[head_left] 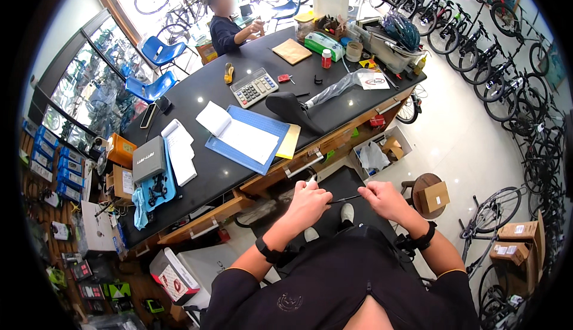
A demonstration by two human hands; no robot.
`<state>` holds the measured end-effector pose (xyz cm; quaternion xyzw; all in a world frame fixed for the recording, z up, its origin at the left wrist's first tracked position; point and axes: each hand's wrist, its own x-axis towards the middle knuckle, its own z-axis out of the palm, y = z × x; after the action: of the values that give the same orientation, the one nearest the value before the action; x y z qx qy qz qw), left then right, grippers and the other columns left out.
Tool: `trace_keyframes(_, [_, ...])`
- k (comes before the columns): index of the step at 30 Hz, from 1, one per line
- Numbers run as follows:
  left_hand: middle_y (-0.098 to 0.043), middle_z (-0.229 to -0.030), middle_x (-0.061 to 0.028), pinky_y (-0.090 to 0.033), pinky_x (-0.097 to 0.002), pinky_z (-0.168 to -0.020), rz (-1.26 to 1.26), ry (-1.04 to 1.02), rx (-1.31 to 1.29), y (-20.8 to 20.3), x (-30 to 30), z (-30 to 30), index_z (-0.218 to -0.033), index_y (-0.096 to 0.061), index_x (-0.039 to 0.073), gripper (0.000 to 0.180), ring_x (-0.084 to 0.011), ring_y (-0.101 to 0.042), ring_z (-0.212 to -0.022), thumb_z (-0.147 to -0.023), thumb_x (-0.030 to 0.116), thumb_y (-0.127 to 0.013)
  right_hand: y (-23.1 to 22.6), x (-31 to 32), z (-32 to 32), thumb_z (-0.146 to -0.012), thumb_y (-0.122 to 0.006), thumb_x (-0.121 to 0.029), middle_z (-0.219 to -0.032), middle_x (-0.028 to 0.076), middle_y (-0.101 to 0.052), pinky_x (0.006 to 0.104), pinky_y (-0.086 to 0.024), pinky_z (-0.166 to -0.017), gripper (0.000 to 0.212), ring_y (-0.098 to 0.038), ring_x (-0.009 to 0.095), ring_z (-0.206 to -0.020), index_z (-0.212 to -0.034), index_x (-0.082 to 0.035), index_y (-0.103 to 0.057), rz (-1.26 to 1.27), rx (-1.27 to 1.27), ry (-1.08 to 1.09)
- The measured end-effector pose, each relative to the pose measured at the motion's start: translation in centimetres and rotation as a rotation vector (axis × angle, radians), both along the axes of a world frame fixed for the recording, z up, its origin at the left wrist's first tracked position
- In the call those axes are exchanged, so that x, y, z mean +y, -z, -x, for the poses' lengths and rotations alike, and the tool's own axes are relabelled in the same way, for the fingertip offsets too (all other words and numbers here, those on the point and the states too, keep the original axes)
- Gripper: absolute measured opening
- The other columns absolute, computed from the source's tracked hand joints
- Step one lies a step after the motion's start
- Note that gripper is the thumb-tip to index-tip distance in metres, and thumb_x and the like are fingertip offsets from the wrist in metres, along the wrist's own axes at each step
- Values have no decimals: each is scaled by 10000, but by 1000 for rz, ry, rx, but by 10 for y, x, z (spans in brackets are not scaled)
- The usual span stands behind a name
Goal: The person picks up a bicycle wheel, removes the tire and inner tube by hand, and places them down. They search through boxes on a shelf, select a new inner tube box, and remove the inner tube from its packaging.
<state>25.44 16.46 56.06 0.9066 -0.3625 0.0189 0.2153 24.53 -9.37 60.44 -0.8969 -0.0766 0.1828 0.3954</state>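
Both hands are in front of my body, near the counter's front edge. My left hand is closed around one end of a thin dark rod or cable; a small pale tip shows above its fingers, too small to name. My right hand pinches the other end between thumb and fingers, so the piece spans the gap between the hands. On the counter beyond lie a blue board with white papers and a yellow sheet. A black bicycle saddle with a wrapped post lies beside them.
The dark counter holds a calculator, a brown envelope and a helmet. One drawer stands out. A stool bears a cardboard box. Bicycles line the right; a person sits across the counter.
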Motion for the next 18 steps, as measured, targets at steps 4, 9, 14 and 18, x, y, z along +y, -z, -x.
trace_keyframes(4, [-640,-775,26,-345,-387,-857,-10,6,2,-10,-14,3,-815,-665,132,138,-197,-537,-888,-772,223,-760,-27,-18,17,-881,-726,-342,-894,127,-595,360,-486,-638,421,-576,227,-670,-1096,-5,-593,-159,-208,-45])
trace_keyframes(9, [-658,-792,32,-362,-391,-843,-7,-11,-71,-28,-39,-1,-810,-656,138,140,-196,-548,-870,-779,233,-754,-15,-73,12,-870,-742,-327,-937,103,-591,326,-484,-651,397,-568,210,-681,-1092,-27,-605,-81,-218,-100])
trace_keyframes(14, [-631,-777,20,-349,-388,-853,0,-28,-93,-36,-90,0,-810,-664,124,126,-203,-545,-859,-778,216,-743,-21,-111,11,-853,-764,-270,-863,110,-598,317,-487,-634,386,-571,206,-675,-1110,-29,-606,-136,-370,-233])
trace_keyframes(18, [-631,-785,11,-354,-376,-834,29,-28,-92,-38,-143,8,-802,-652,124,111,-208,-544,-849,-784,198,-733,-45,-154,19,-883,-730,-251,-853,119,-622,362,-493,-642,259,-603,258,-714,-960,-17,-649,-140,-302,-128])
